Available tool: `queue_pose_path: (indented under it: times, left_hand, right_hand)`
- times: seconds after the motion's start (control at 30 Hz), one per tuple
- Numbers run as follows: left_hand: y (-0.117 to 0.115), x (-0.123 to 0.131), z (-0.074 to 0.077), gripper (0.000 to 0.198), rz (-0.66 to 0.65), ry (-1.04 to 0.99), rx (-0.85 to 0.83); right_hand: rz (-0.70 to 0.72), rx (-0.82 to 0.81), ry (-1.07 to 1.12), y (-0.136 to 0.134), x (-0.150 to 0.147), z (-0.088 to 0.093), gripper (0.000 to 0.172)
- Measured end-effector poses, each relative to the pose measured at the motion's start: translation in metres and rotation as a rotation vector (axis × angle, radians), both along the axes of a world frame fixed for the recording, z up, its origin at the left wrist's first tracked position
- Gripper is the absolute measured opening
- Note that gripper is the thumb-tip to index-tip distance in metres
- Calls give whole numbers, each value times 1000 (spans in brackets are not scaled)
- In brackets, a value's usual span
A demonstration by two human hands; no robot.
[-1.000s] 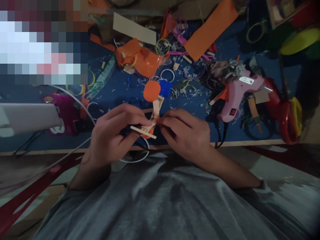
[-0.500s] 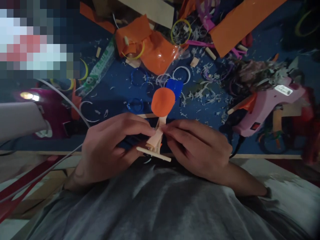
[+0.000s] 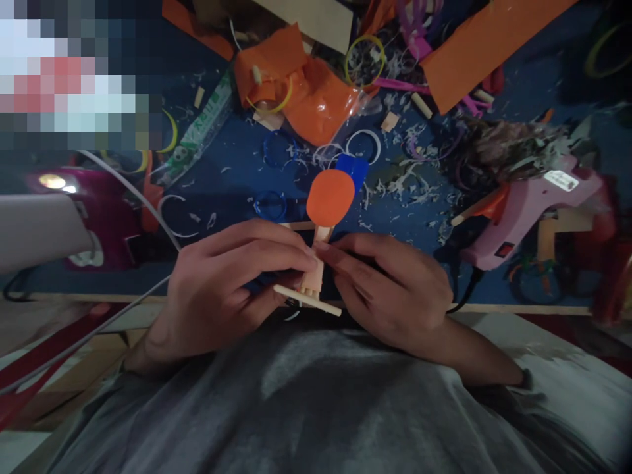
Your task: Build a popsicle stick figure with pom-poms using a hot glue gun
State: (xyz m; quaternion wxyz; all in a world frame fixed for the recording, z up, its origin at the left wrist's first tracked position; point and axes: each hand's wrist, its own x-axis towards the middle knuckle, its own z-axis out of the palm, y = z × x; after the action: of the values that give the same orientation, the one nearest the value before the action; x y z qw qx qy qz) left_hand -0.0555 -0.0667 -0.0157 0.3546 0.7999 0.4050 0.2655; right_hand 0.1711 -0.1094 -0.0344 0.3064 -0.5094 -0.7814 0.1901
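A small wooden craft-stick model is held close to my body between both hands. An orange oval disc tops its far end, and a thin stick lies crosswise at its near end. Along the model's stem lies a short pale strip. My left hand is closed on the model from the left, thumb below and fingertips on the strip. From the right, my right hand pinches the strip's far end against the stem. Its lower fingers are curled and partly hidden.
On the blue table lie a pink glue gun at right, a plum-coloured device at left, orange sheets, a blue piece, bangle-like rings and scattered shreds. A white cable runs at left.
The pale strip, slanted across the stem before, now lies in line with it. My left fingertips have shifted right over it, and the view has moved slightly.
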Motion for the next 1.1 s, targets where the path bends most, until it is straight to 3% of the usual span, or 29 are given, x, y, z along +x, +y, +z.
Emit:
queue_pose_path:
  times: [0.27,0.67,0.87,1.1]
  left_hand:
    - [2,0,-2,28,-45,42,42]
    - [0,2,1,34,-20,71,28]
    - [0,1,1,38,-30,68,20]
    - [-1,1,1,46,-33,105,50]
  right_hand:
    - [21,107,-4,-1,1,-4,16]
    - [-80,118,72,-2,-2,-14,14]
    - [-166,86,177,-1,-2,-13,21]
    - [-168,129,116,2,-2,-12,34]
